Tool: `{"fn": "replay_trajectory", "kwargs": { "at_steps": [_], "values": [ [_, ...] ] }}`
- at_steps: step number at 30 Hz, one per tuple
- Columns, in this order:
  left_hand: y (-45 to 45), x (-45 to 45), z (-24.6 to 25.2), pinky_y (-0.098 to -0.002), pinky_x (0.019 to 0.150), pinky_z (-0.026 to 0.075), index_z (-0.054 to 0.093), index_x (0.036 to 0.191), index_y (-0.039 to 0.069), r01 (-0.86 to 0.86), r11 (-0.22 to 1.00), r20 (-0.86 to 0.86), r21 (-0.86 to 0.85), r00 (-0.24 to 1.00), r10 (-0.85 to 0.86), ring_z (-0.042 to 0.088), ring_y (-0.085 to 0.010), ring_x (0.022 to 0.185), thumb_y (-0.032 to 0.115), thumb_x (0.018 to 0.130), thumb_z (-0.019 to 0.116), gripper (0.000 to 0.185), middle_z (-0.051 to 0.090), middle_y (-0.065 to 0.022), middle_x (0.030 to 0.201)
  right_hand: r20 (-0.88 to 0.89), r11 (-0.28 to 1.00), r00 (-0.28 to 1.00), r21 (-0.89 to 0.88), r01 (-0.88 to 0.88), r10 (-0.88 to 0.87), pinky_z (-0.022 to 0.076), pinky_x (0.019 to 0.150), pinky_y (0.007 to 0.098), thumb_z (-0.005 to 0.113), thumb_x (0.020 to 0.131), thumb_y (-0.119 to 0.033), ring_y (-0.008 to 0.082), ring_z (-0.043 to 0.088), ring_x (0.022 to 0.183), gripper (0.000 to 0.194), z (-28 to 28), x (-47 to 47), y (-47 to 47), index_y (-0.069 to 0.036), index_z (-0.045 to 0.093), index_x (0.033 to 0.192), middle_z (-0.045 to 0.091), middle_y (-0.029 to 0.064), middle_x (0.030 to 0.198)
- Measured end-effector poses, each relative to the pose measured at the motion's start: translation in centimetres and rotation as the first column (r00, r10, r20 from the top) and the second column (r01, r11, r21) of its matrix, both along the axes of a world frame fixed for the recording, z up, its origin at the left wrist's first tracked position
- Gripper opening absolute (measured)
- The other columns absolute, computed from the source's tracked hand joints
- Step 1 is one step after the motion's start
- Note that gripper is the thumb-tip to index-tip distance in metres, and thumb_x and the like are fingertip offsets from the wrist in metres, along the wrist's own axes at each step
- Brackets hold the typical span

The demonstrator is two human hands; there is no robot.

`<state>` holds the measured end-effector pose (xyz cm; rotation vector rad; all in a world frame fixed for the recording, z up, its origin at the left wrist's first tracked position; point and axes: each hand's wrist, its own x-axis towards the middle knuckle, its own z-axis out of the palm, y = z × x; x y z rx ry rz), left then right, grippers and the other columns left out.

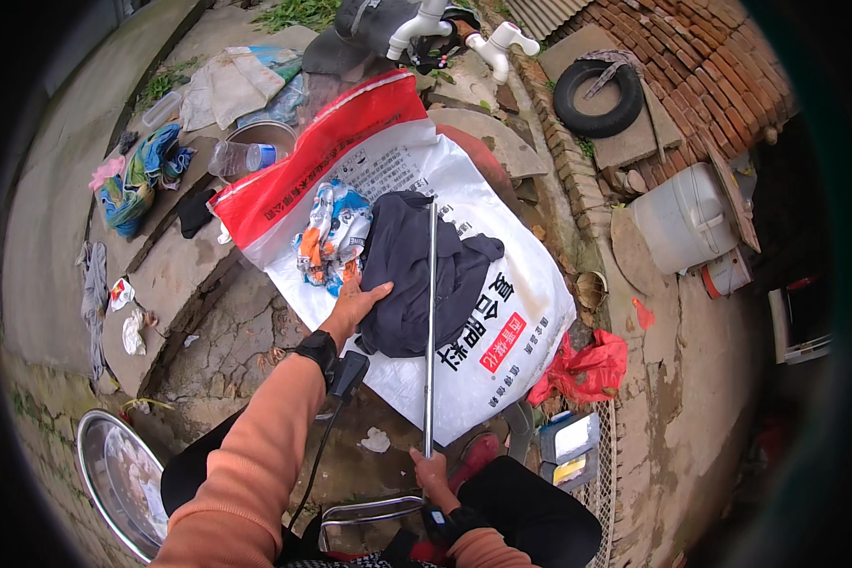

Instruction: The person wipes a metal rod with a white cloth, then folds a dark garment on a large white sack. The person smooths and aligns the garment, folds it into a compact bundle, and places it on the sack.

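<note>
A dark garment (405, 284) lies bunched on a white woven plastic sack (532, 312) with a red end and printing. Beside its left edge is a crumpled white, blue and orange patterned cloth (337, 224). My left hand (355, 309) rests at the border of the two cloths, thumb spread onto the dark garment; its other fingers are partly hidden. Closed around the near end of a shiny metal rod (431, 319) is my right hand (432, 470). The rod reaches away from me across the dark garment.
White plastic taps (497, 46) stand beyond the sack. A metal basin (117, 476) sits at lower left, wet clothes (138, 184) at upper left. On the right are a red plastic bag (586, 366), plastic containers (569, 447), a whitish bucket (681, 216) and a tyre (596, 99).
</note>
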<state>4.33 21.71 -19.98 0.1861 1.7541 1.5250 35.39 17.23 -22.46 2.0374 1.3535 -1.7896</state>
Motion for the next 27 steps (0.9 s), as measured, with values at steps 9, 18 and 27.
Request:
{"fn": "replay_trajectory", "kwargs": {
  "at_steps": [9, 18, 27],
  "values": [
    [1.0, -0.8, -0.8, -0.0351, 0.090, 0.042, 0.026, 0.130, -0.007, 0.014, 0.987, -0.119, -0.160, 0.992, -0.033, 0.052, -0.0286, 0.106, 0.049, 0.061, 0.075, 0.101, 0.046, -0.0208, 0.121, -0.564, 0.902, 0.808, 0.240, 0.358, -0.171, 0.0270, 0.032, 0.0238, 0.058, 0.084, -0.019, 0.0082, 0.035, 0.034, 0.032, 2.8, -4.2, 10.0, -0.008, 0.039, 0.061, 0.038, -0.0021, 0.046],
    [3.5, -1.1, -1.7, -0.0352, 0.078, 0.048, 0.043, 0.117, -0.006, 0.028, 0.902, -0.437, -0.431, 0.868, -0.236, 0.060, -0.0292, 0.090, 0.037, 0.066, 0.073, 0.073, 0.060, -0.0192, 0.099, -0.290, 0.976, 0.939, 0.165, -0.143, 0.187, 0.0310, 0.034, 0.0236, 0.065, 0.078, -0.031, 0.0082, 0.038, 0.039, 0.031, -4.3, -0.2, 4.1, -0.008, 0.045, 0.071, 0.041, -0.0009, 0.053],
    [4.6, -4.2, 8.5, -0.0297, 0.070, 0.050, 0.055, 0.101, -0.004, -0.167, 0.955, 0.052, 0.246, 0.986, 0.159, 0.061, -0.0205, 0.073, 0.009, 0.074, 0.066, 0.032, 0.062, -0.0121, 0.088, -0.335, 0.956, 0.936, 0.225, 0.188, -0.105, 0.0304, 0.038, 0.0247, 0.055, 0.085, -0.035, 0.0079, 0.036, 0.041, 0.040, -0.7, -1.5, 8.5, -0.007, 0.042, 0.060, 0.040, -0.0013, 0.051]
  ]
}}
